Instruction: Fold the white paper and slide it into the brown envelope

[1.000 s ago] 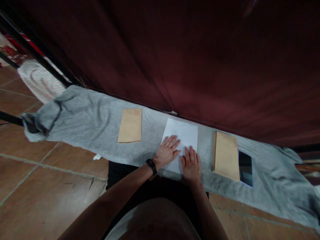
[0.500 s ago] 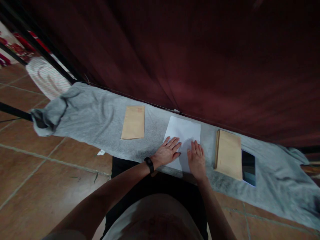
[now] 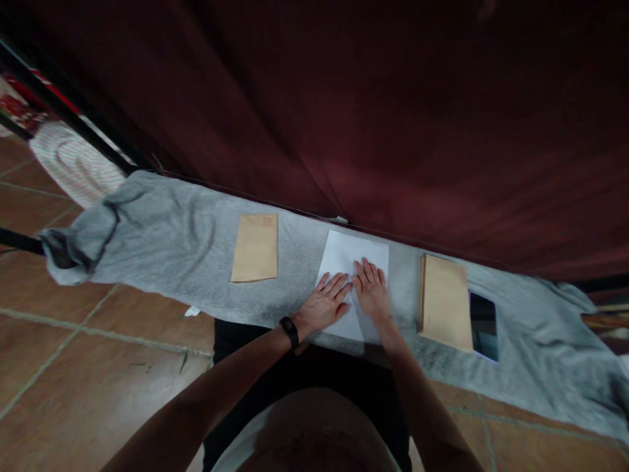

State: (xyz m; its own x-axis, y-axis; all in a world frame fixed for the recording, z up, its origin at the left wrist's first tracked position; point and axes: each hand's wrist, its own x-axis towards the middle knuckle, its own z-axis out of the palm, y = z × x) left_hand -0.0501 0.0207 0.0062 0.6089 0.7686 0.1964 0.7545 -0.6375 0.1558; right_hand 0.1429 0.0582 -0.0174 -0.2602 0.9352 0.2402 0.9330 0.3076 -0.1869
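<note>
A white sheet of paper [image 3: 354, 248] lies flat on the grey cloth [image 3: 299, 239] in front of me. My left hand [image 3: 324, 305] rests on its left side, fingers stretched out and slightly spread, with a dark band on the wrist. Lying on the right part of the paper is my right hand [image 3: 372, 292], its fingers also extended and pointing up the sheet. Neither hand grips anything. A single brown envelope [image 3: 255, 249] with a red mark in its upper right corner is to the left. To the right sits a stack of brown envelopes [image 3: 445, 301].
A dark-screened phone [image 3: 483, 328] lies just right of the stack. Behind the cloth-covered surface hangs a dark red curtain [image 3: 344, 118]. Black bars [image 3: 63, 108] and a striped cloth [image 3: 73, 157] are at the left, above the tiled floor [image 3: 54, 367].
My right hand has slid inward and up the paper, closer to my left hand. The left hand stays at about the same spot on the sheet. The view has shifted slightly.
</note>
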